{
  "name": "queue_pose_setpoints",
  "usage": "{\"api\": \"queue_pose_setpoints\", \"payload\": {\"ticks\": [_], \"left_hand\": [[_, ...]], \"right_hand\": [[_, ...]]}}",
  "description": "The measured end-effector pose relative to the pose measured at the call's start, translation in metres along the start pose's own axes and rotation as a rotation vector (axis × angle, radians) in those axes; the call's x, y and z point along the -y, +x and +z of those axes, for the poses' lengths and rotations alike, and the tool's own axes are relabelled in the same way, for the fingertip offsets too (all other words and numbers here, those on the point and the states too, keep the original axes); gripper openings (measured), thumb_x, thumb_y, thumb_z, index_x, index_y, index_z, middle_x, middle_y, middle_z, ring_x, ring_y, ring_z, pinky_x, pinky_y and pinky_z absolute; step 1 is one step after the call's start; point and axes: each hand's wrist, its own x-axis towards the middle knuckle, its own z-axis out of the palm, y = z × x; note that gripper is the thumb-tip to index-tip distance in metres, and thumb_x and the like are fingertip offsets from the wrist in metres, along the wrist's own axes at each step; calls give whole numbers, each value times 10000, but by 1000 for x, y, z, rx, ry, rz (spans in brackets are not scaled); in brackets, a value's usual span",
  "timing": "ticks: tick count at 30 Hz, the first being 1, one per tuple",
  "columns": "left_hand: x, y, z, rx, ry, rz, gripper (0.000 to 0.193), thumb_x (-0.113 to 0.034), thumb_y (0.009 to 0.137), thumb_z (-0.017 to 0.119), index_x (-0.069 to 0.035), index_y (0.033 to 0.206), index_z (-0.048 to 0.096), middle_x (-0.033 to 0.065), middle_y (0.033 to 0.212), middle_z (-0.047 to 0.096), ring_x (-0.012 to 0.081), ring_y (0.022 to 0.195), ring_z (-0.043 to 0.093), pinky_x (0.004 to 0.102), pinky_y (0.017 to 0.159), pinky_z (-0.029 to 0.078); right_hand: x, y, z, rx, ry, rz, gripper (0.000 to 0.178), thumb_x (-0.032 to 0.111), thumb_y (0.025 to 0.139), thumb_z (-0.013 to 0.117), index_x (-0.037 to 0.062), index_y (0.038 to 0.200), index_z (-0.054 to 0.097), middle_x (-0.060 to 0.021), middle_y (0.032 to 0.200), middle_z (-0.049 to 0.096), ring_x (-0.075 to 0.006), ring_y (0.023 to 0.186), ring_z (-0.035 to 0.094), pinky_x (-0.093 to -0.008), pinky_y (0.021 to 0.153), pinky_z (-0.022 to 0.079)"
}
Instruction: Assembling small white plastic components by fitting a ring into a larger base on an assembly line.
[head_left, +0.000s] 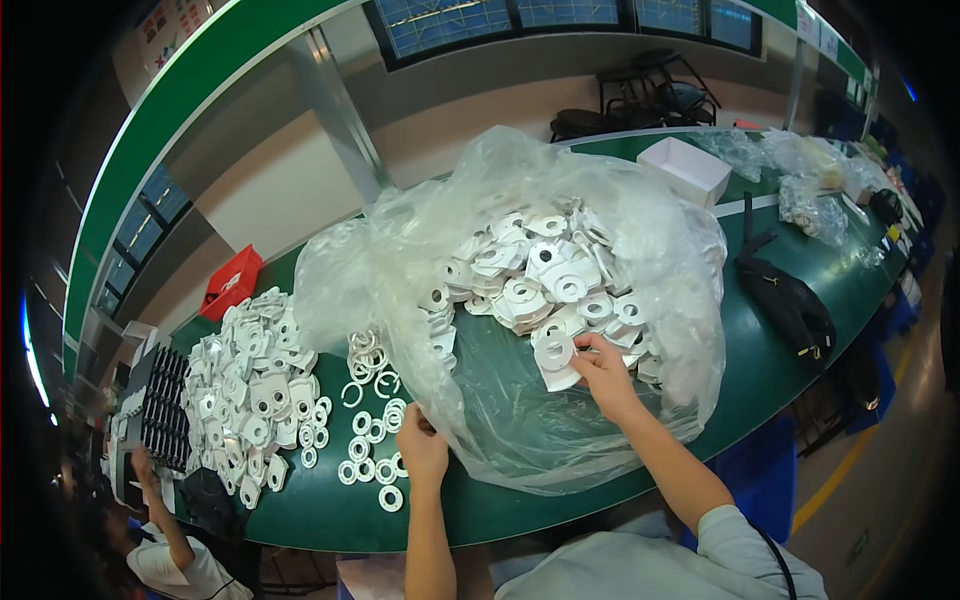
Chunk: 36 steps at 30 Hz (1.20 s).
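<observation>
My right hand (606, 378) pinches a white plastic part (556, 375) with a round ring-shaped end and a flared base, held over the opening of a large clear plastic bag (490, 440). Behind it, inside the bag, lies a heap of similar white parts (510, 300). Curled fingers mark my left hand (423, 445), which is beside the bag's left edge, right of loose white rings (360, 448) on the green table. Whatever its fingers hold, if anything, is hidden.
A large pile of white parts (255, 390) covers the left of the green table (430, 510). A red bin (231, 283), black racks (165, 405) and another person's arm (165, 515) are further left. To the right are a black bag (785, 300) and a white box (685, 170).
</observation>
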Motion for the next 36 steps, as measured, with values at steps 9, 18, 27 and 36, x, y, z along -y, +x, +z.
{"api": "queue_pose_setpoints", "payload": {"ticks": [9, 18, 27, 36], "left_hand": [[-52, 6, -59, -278, -454, -53, 231, 56, 809, 593, 21, 1032, 644, 50, 853, 639, 117, 744, 593, 222, 634, 464], [-77, 17, 35, 89, -346, 349, 166, 35, 762, 675, 52, 926, 683, 94, 916, 658, 112, 719, 589, 215, 630, 464], [-58, 8, 39, 285, -603, -56, 214, 50, 767, 672, 45, 980, 654, 77, 862, 648, 125, 757, 614, 219, 579, 470], [-57, 7, 39, 212, -727, -103, 203, 58, 775, 660, 44, 965, 591, 80, 879, 637, 128, 777, 604, 227, 668, 486]], "right_hand": [[36, 0, 34, 59, 423, 391, 260, 194, 916, 489, 60, 1138, 506, 9, 778, 479, -74, 630, 445, -224, 444, 340], [-7, -2, 55, 566, 703, 696, 276, 319, 962, 404, 77, 1028, 518, -18, 756, 473, -86, 558, 397, -184, 356, 259], [-14, -11, 64, 567, 568, 747, 458, 412, 983, 274, 43, 1102, 520, -149, 938, 587, -240, 763, 623, -303, 487, 533], [-16, -18, 69, 430, 195, 159, 263, 167, 947, 488, 19, 1164, 507, -89, 991, 614, -154, 817, 638, -265, 580, 550]]}}
